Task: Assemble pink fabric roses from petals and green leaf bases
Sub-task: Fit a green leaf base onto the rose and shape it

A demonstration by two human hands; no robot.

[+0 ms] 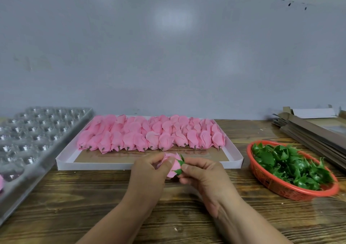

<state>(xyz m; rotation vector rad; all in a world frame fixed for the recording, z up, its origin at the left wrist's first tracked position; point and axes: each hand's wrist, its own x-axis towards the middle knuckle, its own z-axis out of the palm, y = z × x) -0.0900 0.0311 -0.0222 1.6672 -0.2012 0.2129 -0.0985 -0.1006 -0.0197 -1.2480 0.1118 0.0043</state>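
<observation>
A person's two hands meet over a wooden worktop (168, 215), just in front of a shallow white tray (84, 166), working on a single pink rose (175, 167) held between them above the surface. The left hand (148, 176) curls its fingers and thumb around the pink petals, while the right hand (204, 176) pinches the green leaf base (180, 166) at the bloom's right end. Rows of pink petal bundles (151, 134) on short stems fill the far half of the tray. To the right, a red mesh basket (292, 193) holds a heap of green leaf bases (288, 164). At left sits a clear plastic blister tray (33, 131); flat cardboard pieces (310, 131) lie at far right
</observation>
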